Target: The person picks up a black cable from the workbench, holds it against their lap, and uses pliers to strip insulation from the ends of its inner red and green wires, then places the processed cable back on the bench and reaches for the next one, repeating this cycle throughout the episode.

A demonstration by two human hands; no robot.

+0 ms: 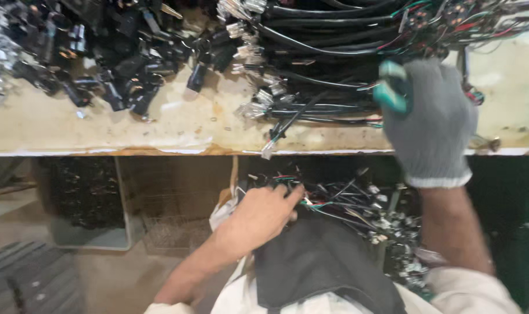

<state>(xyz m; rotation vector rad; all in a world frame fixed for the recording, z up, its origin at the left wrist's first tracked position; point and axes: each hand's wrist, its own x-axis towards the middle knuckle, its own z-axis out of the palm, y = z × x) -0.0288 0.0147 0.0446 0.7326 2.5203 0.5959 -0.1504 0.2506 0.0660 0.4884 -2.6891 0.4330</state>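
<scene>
Over the stained workbench (177,125), my gloved right hand (430,119) pinches a teal-handled tool (390,87) beside black cable bundles (316,52), while below it my bare left hand (258,215) presses loose wires (345,200) with closed fingers.

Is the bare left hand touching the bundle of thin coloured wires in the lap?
Touching. The head view shows the bare left hand with fingertips pressed into the bundle of thin coloured wires.

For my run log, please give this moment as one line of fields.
left hand: bare, on wire bundle in lap | right hand: grey glove, at black cables on workbench | black connectors: piled left
</scene>
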